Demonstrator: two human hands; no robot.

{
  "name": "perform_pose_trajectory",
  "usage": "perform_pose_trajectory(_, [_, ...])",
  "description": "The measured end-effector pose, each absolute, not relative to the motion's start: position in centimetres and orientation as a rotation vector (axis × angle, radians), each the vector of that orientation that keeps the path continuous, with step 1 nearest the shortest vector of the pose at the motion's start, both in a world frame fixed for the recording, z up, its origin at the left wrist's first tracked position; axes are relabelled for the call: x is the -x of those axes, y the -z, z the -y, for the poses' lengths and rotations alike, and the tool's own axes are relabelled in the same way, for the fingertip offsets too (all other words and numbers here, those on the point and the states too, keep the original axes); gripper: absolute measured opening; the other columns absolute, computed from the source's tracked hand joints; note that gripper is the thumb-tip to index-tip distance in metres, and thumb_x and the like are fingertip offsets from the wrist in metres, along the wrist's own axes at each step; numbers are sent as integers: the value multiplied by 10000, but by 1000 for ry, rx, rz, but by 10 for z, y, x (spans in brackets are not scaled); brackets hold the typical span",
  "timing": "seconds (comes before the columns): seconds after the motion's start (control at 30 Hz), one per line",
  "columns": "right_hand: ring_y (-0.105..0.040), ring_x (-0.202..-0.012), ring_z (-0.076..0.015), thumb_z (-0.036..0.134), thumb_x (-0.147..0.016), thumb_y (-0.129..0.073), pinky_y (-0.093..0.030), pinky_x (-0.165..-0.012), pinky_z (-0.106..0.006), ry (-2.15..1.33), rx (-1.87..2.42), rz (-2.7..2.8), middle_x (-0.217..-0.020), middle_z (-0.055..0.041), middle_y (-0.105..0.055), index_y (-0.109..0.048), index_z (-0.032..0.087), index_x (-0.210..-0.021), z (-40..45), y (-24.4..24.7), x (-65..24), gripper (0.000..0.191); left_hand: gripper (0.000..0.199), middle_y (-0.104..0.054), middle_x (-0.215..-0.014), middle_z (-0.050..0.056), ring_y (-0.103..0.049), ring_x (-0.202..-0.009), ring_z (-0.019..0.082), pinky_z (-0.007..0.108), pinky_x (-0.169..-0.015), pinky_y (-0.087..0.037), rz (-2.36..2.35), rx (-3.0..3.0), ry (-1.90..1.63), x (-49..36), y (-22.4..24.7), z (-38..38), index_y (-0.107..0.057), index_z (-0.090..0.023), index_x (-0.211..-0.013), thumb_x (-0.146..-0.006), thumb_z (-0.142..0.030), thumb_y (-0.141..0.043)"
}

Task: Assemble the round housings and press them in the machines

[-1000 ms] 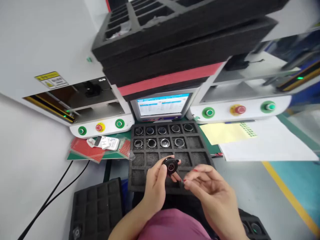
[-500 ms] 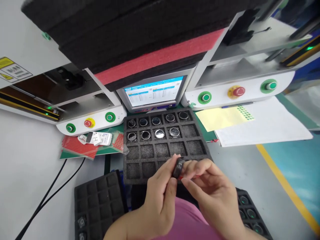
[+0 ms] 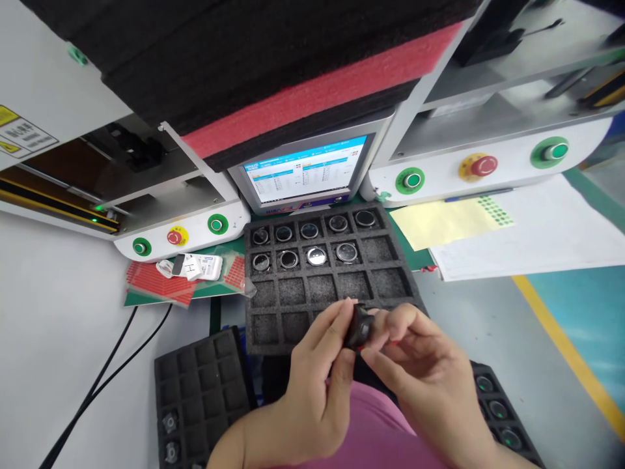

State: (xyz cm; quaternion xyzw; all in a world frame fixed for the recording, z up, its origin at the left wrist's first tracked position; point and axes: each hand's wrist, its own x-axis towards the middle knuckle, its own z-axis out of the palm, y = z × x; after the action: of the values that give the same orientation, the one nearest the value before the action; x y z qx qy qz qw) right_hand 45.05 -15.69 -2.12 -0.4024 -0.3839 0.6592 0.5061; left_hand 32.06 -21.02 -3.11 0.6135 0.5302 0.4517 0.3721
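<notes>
A dark round watch case [image 3: 360, 327] is held up on edge over the near side of the black foam tray [image 3: 288, 283]. My left hand [image 3: 319, 384] is closed on it, its thumb below and its fingers along the left side. At the other edge, my right hand [image 3: 424, 378] has its fingertips and thumb closed against the case. Small red bits show by the right fingertips; what they are I cannot make out. Round watch cases, such as a shiny one [image 3: 316, 256], fill most pockets of the tray's two far rows.
Behind the tray stands a screen [image 3: 307, 170] between two machines with green buttons [image 3: 410, 180] and red stop knobs [image 3: 484, 165]. Black and red foam hangs overhead. Paper sheets [image 3: 532, 241] lie right, red sticker sheets [image 3: 161, 281] left. Lower foam trays [image 3: 200, 384] flank me.
The view has shifted slightly. The watch case has turned a little between my hands, showing more of its dark side; both hands keep their hold.
</notes>
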Motion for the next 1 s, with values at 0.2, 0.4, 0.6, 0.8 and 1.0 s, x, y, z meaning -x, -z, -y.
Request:
perform_pose_trajectory(0.2, [-604, -639, -70, 45, -701, -727, -530, -651, -98, -1618, 952, 954, -660, 45, -605, -556, 216, -710, 155, 20, -453, 242, 509, -514, -1464, 98, -502, -1356, 228, 400, -1113, -467, -1339, -1601, -1192, -319, 30, 208, -345, -304, -1533, -1035, -209, -386])
perform_pose_trajectory(0.4, [-607, -664, -76, 56, -691, -725, -532, -663, -101, -1619, 973, 979, -657, 49, -599, -549, 223, -697, 154, 21, -453, 242, 518, -469, -1464, 157, -460, -1377, 219, 373, -1131, -432, -1299, -1727, -1228, -318, 31, 205, -318, -193, -1546, -1030, -177, -374])
perform_pose_trajectory(0.6, [-583, -617, -53, 60, -690, -738, -509, -618, -77, -1664, 969, 931, -664, 53, -586, -539, 209, -690, 154, 21, -453, 249, 545, -449, -1459, 178, -446, -1382, 214, 337, -1134, -417, -1361, -1836, -1202, -318, 31, 205, -282, -149, -1556, -1019, -145, -374])
perform_pose_trajectory(0.8, [-579, -603, -48, 59, -689, -752, -499, -602, -70, -1687, 947, 923, -654, 53, -589, -529, 197, -684, 152, 21, -452, 263, 547, -448, -1452, 181, -439, -1383, 203, 331, -1142, -404, -1378, -1842, -1186, -317, 30, 207, -280, -142, -1554, -1016, -138, -377])
perform_pose_trajectory(1.0, [-587, -619, -54, 77, -721, -774, -506, -619, -81, -1722, 924, 906, -677, 41, -597, -527, 195, -702, 154, 24, -454, 274, 545, -456, -1452, 169, -438, -1384, 193, 322, -1147, -396, -1391, -1818, -1181, -318, 30, 207, -294, -152, -1550, -1014, -139, -389])
